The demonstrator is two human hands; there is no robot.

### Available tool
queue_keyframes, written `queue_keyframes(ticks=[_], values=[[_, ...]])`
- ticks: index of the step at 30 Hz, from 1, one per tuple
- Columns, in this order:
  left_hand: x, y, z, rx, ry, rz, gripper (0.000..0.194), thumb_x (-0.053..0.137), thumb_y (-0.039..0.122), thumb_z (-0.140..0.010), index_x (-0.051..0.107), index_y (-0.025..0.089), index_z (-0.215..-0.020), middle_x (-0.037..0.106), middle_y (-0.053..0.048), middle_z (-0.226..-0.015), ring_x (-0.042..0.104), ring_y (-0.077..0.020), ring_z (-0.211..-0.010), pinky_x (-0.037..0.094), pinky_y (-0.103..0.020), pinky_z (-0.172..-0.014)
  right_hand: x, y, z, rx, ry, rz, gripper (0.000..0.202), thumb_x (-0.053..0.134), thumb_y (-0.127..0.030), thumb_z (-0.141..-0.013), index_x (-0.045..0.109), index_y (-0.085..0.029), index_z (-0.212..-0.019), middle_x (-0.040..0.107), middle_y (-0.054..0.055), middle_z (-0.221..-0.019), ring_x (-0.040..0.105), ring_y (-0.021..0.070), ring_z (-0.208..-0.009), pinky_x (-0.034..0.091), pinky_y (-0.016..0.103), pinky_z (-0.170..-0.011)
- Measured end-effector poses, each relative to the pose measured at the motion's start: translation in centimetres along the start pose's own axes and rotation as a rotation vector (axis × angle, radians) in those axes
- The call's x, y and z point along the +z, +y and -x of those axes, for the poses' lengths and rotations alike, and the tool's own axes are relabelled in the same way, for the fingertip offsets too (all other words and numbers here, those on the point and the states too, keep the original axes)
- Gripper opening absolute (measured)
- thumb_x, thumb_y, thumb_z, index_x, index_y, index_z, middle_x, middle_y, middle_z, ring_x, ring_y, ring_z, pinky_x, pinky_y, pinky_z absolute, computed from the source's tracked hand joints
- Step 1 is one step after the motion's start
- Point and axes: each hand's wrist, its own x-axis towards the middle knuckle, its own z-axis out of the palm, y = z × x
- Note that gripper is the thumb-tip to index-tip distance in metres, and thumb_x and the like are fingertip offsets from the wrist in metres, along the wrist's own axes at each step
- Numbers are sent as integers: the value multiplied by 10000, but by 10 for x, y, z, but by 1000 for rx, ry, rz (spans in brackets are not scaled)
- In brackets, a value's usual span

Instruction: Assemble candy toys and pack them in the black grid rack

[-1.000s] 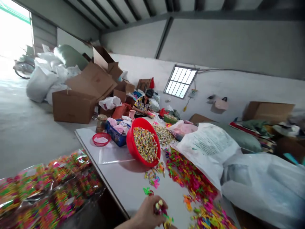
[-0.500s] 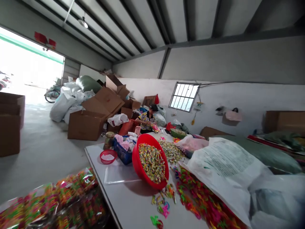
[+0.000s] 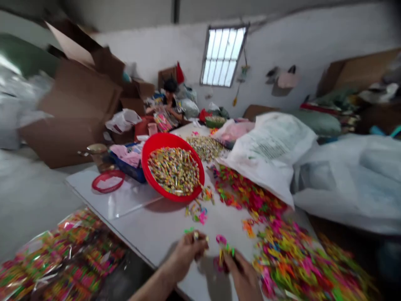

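Above the front of the white table (image 3: pixel 150 228), my left hand (image 3: pixel 184 253) pinches small pale cylindrical pieces (image 3: pixel 196 235). To its right, my right hand (image 3: pixel 242 271) is closed on small green and yellow plastic pieces (image 3: pixel 228 251); blur hides their exact shape. A pink ring-shaped piece (image 3: pixel 221 239) shows just above its fingertips. Beyond my hands, a tilted red basin (image 3: pixel 147 175) holds many small multicoloured cylinders (image 3: pixel 175 170). Beside my right hand lies a large heap of bright plastic pieces (image 3: pixel 291 259), and more spill from a white sack (image 3: pixel 266 138).
A red basket (image 3: pixel 108 186), a jar (image 3: pixel 99 156) and a blue basket (image 3: pixel 133 170) stand at the table's left. Clear bags of colourful packs (image 3: pixel 62 251) lie lower left. Cardboard boxes (image 3: pixel 75 125) are farther back, where another person (image 3: pixel 171 102) sits handling a pink packet.
The view has tipped down and turned right. Both my hands have come into view, each with small pieces in its fingers, and the heap at the right now shows.
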Motion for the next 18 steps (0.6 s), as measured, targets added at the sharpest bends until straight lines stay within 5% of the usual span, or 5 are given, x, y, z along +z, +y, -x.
queue_keyframes(ticks=[6,12,18], values=[[-3,21,-12,5,-256,-34,281,670,348,-724,616,110,-862,496,20,-603,368,-52,-513,255,-190,-478,12,-5,-35,-40,-219,-186,314,599,-441,-751,533,-181,-588,479,-35,-515,431,103,-507,362,219,-487],[-6,18,-10,-8,-272,-108,268,691,330,-699,612,117,-840,455,44,-578,342,-57,-518,247,-194,-492,15,7,-31,44,-288,-353,287,623,-426,-739,565,-168,-627,503,-29,-521,433,94,-497,365,213,-483],[-1,12,-2,32,-278,-179,222,683,315,-690,607,136,-797,569,-11,-701,477,-112,-642,349,-222,-603,7,16,-25,124,-332,-406,282,622,-415,-723,530,-176,-607,473,-45,-498,400,86,-460,338,214,-460]])
